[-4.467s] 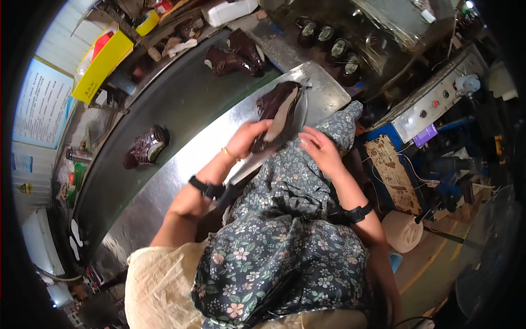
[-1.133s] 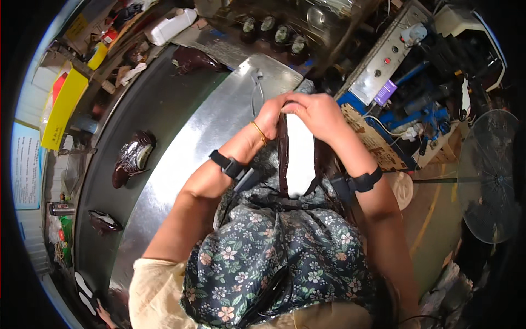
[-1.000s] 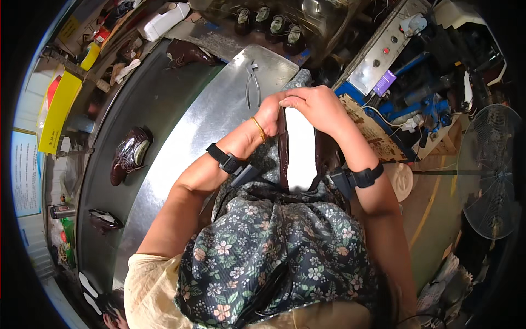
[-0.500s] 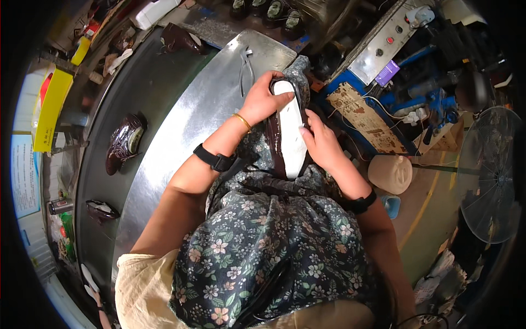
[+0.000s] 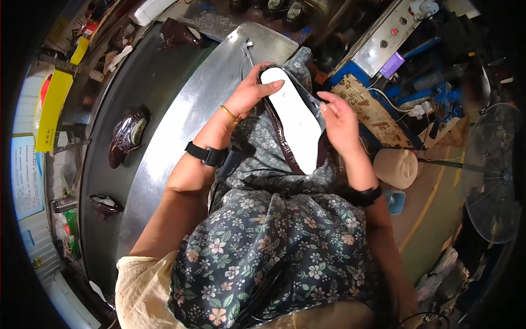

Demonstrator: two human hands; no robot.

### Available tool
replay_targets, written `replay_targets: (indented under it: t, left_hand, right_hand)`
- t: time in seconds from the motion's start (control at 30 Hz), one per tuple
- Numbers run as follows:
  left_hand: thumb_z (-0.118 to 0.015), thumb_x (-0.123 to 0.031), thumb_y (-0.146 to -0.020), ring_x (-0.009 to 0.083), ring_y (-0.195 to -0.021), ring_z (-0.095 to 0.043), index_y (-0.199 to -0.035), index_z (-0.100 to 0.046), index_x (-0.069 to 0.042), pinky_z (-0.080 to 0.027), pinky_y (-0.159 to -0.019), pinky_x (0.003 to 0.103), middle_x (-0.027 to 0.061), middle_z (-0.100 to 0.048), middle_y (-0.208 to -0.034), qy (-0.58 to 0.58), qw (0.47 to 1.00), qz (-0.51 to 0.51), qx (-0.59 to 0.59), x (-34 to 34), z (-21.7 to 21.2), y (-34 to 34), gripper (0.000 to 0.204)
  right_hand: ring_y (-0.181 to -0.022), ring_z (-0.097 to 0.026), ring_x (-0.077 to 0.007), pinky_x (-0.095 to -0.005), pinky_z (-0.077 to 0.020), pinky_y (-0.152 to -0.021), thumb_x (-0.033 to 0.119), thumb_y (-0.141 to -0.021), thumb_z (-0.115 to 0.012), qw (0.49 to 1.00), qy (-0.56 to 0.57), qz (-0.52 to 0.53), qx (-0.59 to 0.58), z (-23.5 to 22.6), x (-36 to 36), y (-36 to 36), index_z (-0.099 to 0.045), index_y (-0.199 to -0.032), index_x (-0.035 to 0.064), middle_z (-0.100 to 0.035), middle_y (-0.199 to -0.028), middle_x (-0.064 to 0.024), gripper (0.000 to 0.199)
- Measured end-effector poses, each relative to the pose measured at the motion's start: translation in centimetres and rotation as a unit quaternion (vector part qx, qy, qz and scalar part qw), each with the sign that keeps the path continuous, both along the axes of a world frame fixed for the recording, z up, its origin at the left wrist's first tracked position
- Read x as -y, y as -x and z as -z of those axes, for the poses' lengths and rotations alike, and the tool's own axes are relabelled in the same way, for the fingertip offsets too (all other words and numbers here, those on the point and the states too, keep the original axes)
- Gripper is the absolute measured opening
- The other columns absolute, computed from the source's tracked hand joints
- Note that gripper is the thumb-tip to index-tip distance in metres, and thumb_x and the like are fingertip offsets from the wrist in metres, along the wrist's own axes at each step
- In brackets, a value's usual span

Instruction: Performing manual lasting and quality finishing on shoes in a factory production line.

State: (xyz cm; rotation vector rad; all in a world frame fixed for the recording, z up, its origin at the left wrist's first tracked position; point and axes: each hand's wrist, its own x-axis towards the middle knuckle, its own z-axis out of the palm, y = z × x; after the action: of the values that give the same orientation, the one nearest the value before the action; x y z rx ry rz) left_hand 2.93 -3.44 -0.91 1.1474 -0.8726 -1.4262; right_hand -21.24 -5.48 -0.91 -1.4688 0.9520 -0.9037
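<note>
On the person's lap, over a floral apron (image 5: 274, 247), a dark brown shoe (image 5: 296, 129) is held sole-up, its white insole facing the camera. Its toe end is gripped by the left hand (image 5: 249, 96), whose fingers (image 5: 271, 86) are curled over the rim with the thumb pressed against the side. The right hand (image 5: 339, 120) rests against the shoe's right edge, fingers slightly bent and loosely spread, not closed on anything. A steel worktop (image 5: 181, 131) is seen just left of the lap. Farther left, on a dark belt (image 5: 137, 82), another brown shoe (image 5: 126, 137) is lying, well apart from the hands. A fan (image 5: 490, 175) stands at the right.
</note>
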Motion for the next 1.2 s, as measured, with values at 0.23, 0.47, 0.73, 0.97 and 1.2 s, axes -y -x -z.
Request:
replay_targets:
  t: [0.23,0.47,0.73,0.97,1.2]
  left_hand:
    - [-0.071,-0.012,-0.086,0.0163,-0.1,-0.058,-0.131,-0.042,-0.004,-0.047,-0.089,0.029,0.0088,-0.061,-0.11,-0.038,0.996,-0.025,-0.08,-3.3,3.4,1.8,0.054]
    - [-0.07,-0.01,-0.087,0.0127,-0.099,-0.054,-0.129,-0.042,-0.002,-0.045,-0.089,0.027,0.0053,-0.058,-0.108,-0.032,0.998,-0.01,-0.053,-1.8,4.3,1.0,0.051]
    - [-0.069,-0.011,-0.089,0.0115,-0.1,-0.055,-0.132,-0.04,-0.003,-0.045,-0.088,0.025,0.0034,-0.059,-0.11,-0.036,0.999,0.025,-0.023,0.1,3.8,0.9,0.053]
    - [-0.069,-0.012,-0.088,0.0131,-0.1,-0.057,-0.136,-0.037,-0.001,-0.045,-0.09,0.027,0.0051,-0.06,-0.109,-0.044,0.997,0.062,0.011,-0.6,3.1,0.8,0.058]
    - [-0.07,-0.009,-0.085,0.0183,-0.095,-0.06,-0.135,-0.038,-0.001,-0.05,-0.083,0.031,0.009,-0.062,-0.106,-0.053,0.997,-0.054,0.004,0.1,2.2,1.7,0.06]
  right_hand:
    - [-0.105,-0.058,-0.018,-0.0311,-0.0452,-0.09,0.056,-0.098,-0.039,0.87,-0.482,-0.059,-0.09,2.5,0.5,-4.3,-0.06,-0.122,0.0,-0.064,-0.116,-0.0111,0.064]
    - [-0.093,-0.065,-0.0294,-0.0374,-0.0467,-0.091,0.049,-0.103,-0.024,0.893,-0.148,-0.246,-0.347,0.8,2.2,-4.4,-0.063,-0.113,-0.002,-0.068,-0.097,-0.0204,0.065]
    - [-0.071,-0.065,-0.0378,-0.0463,-0.053,-0.069,0.029,-0.098,-0.042,0.853,0.236,-0.158,-0.438,1.4,2.9,-5.0,-0.061,-0.087,0.0004,-0.065,-0.076,-0.0208,0.036]
    - [-0.111,-0.06,-0.0354,-0.0397,-0.0426,-0.096,0.056,-0.1,-0.027,0.875,-0.201,-0.221,-0.382,-0.5,-0.8,0.8,-0.055,-0.127,-0.001,-0.062,-0.113,-0.0268,0.069]
    - [-0.099,-0.06,-0.0183,-0.0286,-0.0473,-0.088,0.029,-0.098,-0.054,0.957,-0.258,-0.131,0.014,1.8,-0.8,-2.0,-0.043,-0.137,-0.0028,-0.063,-0.113,-0.0127,0.051]
